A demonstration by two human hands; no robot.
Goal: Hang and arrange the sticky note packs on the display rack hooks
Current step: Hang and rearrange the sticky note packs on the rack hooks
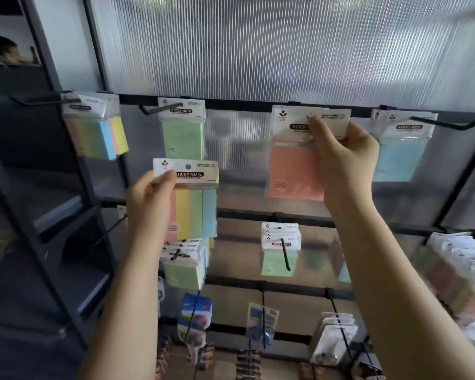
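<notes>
Printed text: each header card reads "STICKY NOTE" on a dark band beside a small red-and-black logo; the finer print is too blurred to read.
Left hand (151, 200): raised before the rack, thumb and curled fingers pinching the white header card of the striped pack (195, 209), whose pink, yellow, green and blue strips hang below and to the right of the palm.
Striped pack position: held free in the air, just below the green pack (183, 133) and not on any hook.
Right hand (343, 160): fingers curled round the right side of the orange pack (295, 171), fingertips on its header card near the hang hole.
Orange pack position: held up against the top rail (239, 102), between the green pack and the blue pack (399, 156); whether it sits on a hook cannot be told.
Top row, other hooks: multicolour pack (96, 133) at far left; green and blue packs each on a black hook.
Second row: stacked packs (185, 266) under the striped pack; further green packs (280, 252) on a hook at centre.
</notes>
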